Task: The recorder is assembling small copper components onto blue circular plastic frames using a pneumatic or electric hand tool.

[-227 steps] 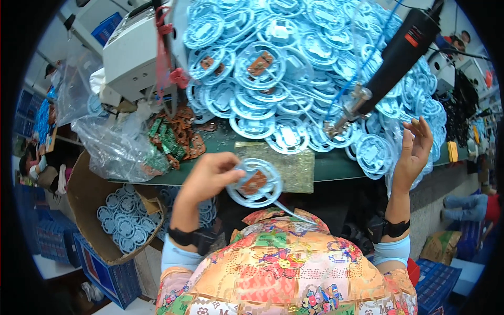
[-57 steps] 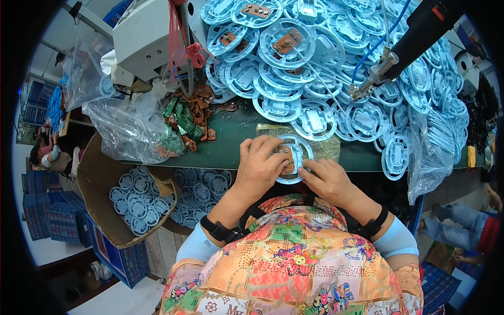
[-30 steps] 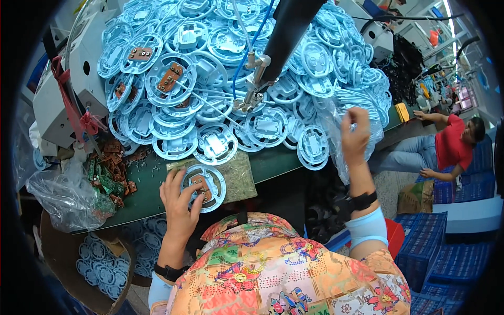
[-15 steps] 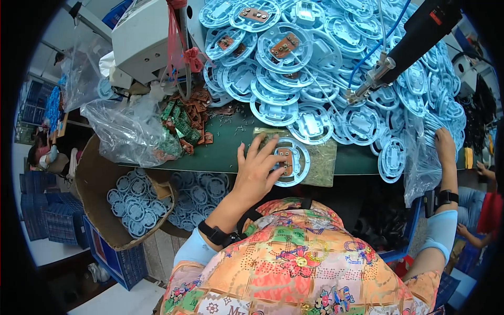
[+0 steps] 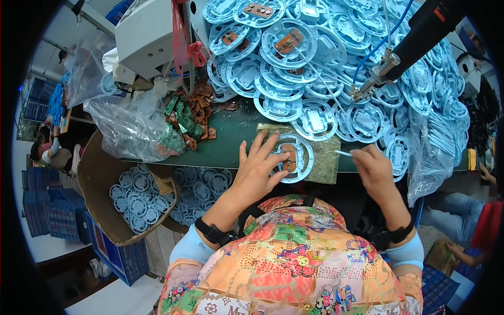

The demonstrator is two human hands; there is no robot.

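Watching remotely, I see the left hand [image 5: 254, 170] spread open over a blue ring [image 5: 308, 158] and its brown board [image 5: 291, 164]; the right hand [image 5: 374, 170] pinches a pale stick [image 5: 342, 153].

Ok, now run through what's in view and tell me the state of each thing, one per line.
Blue ring, lying on the olive pad
Brown board, inside that ring
Left hand, spread, touching the ring's left side
Pale rod, held by one end
Right hand, pinched shut on the rod
Black driver, tilted, unheld
Cardboard box, open, blue pieces inside
Clear bag, crumpled
Loose circuit boards, heaped
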